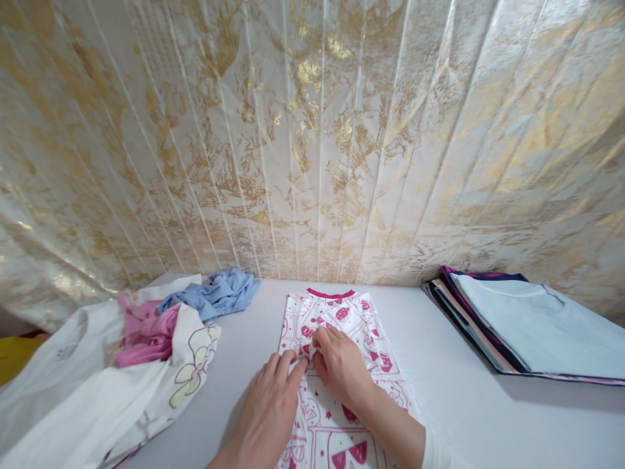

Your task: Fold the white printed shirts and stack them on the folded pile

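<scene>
A white shirt (325,407) with a magenta neckband and pink cartoon print lies on the table in front of me. Its neck points away from me, its sides look folded inward, and its near end runs out of view. My right hand (339,365) rests over the upper middle of the shirt, its curled fingers pinching a bit of the fabric. Close beside it, my left hand (273,397) is at the shirt's left edge, with bent fingers and thumb closed on the cloth. The fingertips of both hands nearly meet.
On the left is a loose heap of clothes: a white garment (63,384) with flowers, a pink one (151,332) and a blue one (219,291). A stack of folded clothes (541,326) stands at right. Behind the table (459,417) hangs a gold-patterned curtain (312,143).
</scene>
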Demonstrator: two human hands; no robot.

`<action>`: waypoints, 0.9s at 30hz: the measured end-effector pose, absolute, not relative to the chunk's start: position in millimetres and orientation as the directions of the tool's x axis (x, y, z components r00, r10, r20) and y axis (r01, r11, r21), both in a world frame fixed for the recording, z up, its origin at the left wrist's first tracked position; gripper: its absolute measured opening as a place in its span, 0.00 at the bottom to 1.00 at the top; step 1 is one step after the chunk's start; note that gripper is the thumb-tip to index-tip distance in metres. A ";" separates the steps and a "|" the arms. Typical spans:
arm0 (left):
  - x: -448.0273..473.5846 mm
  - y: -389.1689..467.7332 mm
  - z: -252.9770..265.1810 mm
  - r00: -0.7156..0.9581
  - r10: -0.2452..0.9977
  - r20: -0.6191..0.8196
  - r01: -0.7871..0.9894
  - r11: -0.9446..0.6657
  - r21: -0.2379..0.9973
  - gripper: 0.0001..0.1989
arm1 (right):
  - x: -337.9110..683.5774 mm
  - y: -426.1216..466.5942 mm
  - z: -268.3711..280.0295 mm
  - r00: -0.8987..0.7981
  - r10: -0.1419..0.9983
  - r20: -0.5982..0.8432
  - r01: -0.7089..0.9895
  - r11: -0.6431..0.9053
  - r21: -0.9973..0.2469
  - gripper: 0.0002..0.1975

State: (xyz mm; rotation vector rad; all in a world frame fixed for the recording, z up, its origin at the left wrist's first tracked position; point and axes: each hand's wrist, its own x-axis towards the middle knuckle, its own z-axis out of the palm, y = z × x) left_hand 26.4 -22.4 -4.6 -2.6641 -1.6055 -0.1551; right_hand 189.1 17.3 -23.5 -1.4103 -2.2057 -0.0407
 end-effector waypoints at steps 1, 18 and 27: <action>26.4 -22.3 -5.9 0.468 0.877 0.107 0.881 -0.472 0.018 0.28 | 189.1 16.8 -23.1 -0.327 0.836 0.441 0.847 0.466 -0.255 0.12; 23.6 -21.2 -14.7 0.491 0.852 0.182 0.863 -0.504 0.031 0.19 | 188.6 16.8 -20.9 -0.462 0.774 0.433 0.789 0.582 -0.196 0.10; 21.5 -22.3 -10.4 0.509 0.842 0.177 0.849 -0.525 0.059 0.19 | 186.8 16.2 -16.8 -0.428 0.804 0.413 0.828 0.532 -0.177 0.06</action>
